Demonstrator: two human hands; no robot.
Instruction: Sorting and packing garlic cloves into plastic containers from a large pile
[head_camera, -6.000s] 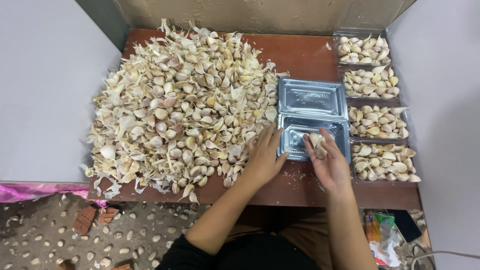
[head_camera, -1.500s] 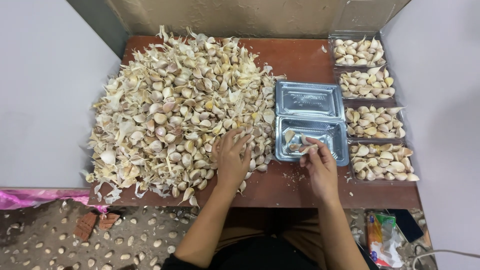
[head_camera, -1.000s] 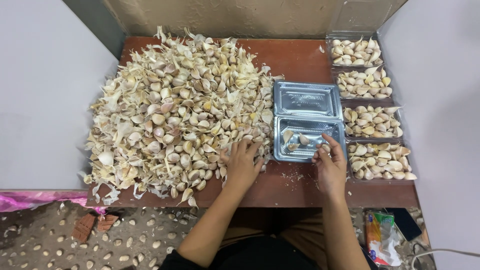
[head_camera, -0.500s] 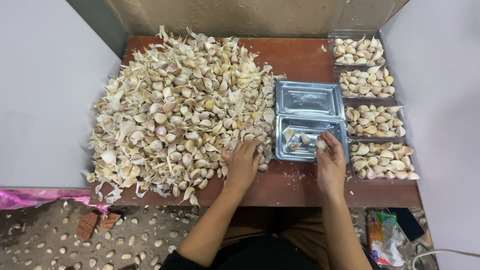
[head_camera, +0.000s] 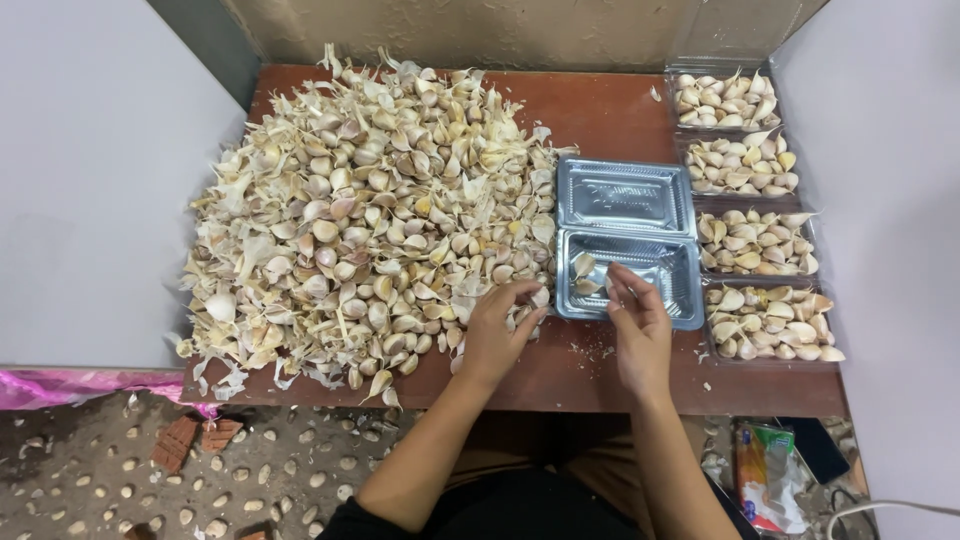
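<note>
A big pile of garlic cloves (head_camera: 370, 210) covers most of the brown tabletop (head_camera: 600, 110). The cloves are pale and mixed with dry, papery skins.

The left hand (head_camera: 497, 330) rests at the near right edge of the pile. Its fingers are curled down and pinch at a few cloves there. How many it holds cannot be told.

The right hand (head_camera: 638, 325) is just beside it, at the near edge of a clear plastic tray (head_camera: 628, 245). The fingers (head_camera: 622, 285) are pressed close together and reach over the tray's near half. It looks like they pinch something small and pale, but it is too small to be sure.

The tray is open, with two halves side by side. The far half is bare. The near half holds a few garlic cloves (head_camera: 583, 272) in its left corner, just beside the right hand's fingertips.

The tray touches the right side of the pile. To the right of the tray stand four small boxes of garlic (head_camera: 755, 215) in a row, from far to near. Each one is full of cloves. The nearest box sits just beside the right hand.

Grey walls (head_camera: 90, 180) stand on both sides of the tabletop. Below it is a floor with small stones (head_camera: 120, 470).
</note>
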